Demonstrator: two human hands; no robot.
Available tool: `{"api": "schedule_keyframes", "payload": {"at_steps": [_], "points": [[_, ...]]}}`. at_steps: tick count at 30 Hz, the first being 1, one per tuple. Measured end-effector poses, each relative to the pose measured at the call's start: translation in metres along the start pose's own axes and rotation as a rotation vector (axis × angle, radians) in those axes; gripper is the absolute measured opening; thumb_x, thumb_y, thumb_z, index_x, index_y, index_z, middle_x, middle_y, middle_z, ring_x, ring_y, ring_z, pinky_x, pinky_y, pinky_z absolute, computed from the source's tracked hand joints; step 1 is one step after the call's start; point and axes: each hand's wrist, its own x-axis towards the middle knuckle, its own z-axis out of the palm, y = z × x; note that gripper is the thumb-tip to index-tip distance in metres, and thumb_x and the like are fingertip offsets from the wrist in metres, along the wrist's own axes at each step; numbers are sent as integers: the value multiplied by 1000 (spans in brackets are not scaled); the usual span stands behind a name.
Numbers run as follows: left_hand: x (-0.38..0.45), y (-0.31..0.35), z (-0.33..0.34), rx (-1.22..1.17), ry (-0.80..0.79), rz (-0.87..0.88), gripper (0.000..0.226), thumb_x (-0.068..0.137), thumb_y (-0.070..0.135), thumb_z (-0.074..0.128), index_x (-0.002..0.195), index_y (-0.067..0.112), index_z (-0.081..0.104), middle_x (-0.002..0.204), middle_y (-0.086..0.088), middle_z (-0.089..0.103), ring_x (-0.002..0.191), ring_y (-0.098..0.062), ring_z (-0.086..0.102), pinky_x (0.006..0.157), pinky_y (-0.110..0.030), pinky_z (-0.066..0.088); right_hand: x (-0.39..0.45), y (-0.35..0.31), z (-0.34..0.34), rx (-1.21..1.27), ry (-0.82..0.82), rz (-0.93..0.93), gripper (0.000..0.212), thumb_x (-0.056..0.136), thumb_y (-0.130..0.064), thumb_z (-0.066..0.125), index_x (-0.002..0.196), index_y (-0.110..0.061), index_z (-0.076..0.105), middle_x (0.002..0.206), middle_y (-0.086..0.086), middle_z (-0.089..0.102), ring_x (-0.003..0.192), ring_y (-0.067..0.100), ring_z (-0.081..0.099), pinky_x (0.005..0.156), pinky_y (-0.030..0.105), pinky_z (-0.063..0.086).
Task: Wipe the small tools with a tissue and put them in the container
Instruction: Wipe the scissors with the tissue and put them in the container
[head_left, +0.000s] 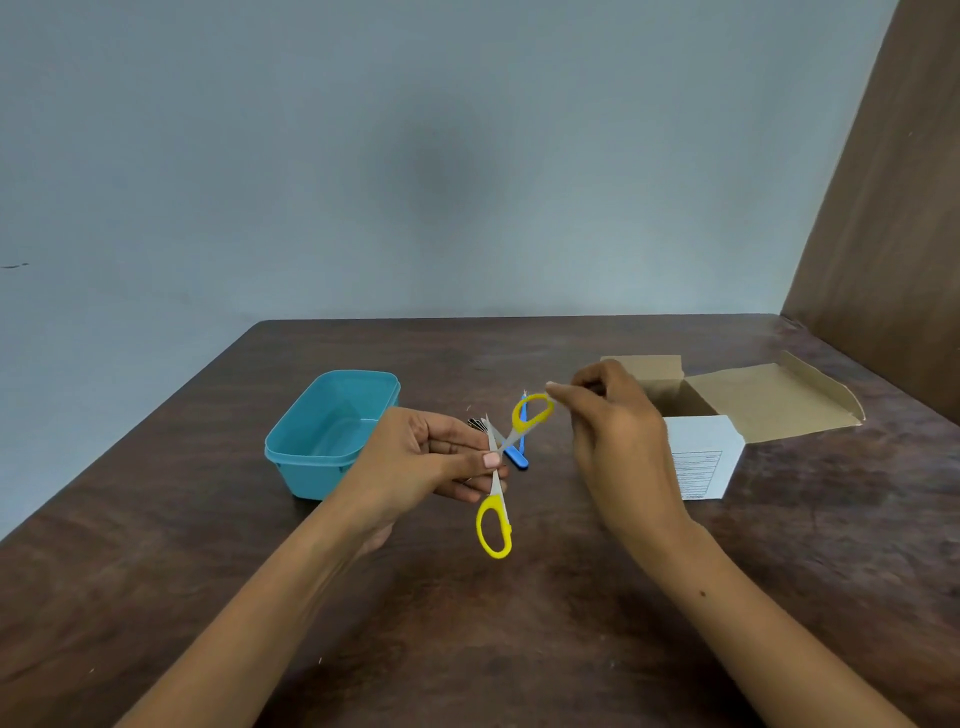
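Your left hand (426, 462) pinches the open yellow scissors (496, 488) at the blades, and your right hand (613, 421) grips the upper handle loop. The teal container (311, 457) sits left; a blue tool (519, 457) lies behind, and an open cardboard box (753, 400) sits right.

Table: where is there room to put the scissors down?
The near half of the table, in front of both hands, is bare wood. So is the strip left of the blue container. It is crowded in the middle, where the scissors hang over a blue tool, and on the right by the cardboard box.
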Motion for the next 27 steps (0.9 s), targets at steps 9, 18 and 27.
{"api": "schedule_keyframes", "payload": {"at_steps": [9, 18, 27], "points": [[1, -2, 3, -112, 113, -48, 4, 82, 3, 66, 80, 6, 68, 75, -12, 75, 69, -18, 73, 56, -21, 58, -10, -27, 4, 105, -203, -256, 22, 85, -11, 60, 103, -13, 72, 91, 3, 63, 80, 22, 62, 59, 34, 51], [2, 3, 0, -202, 176, -55, 2, 80, 2, 68, 78, 1, 69, 66, -8, 73, 58, -12, 70, 53, -20, 57, -6, -25, -9, 79, -330, -308, 18, 78, -14, 62, 90, -18, 76, 85, -3, 65, 74, 15, 63, 52, 27, 48], [0, 5, 1, -196, 185, -34, 2, 79, 0, 67, 79, 0, 69, 69, -10, 73, 59, -16, 72, 51, -20, 56, -6, -27, -5, 104, -318, -292, 21, 79, -10, 62, 94, -14, 75, 87, 2, 66, 73, 22, 65, 53, 29, 52]]}}
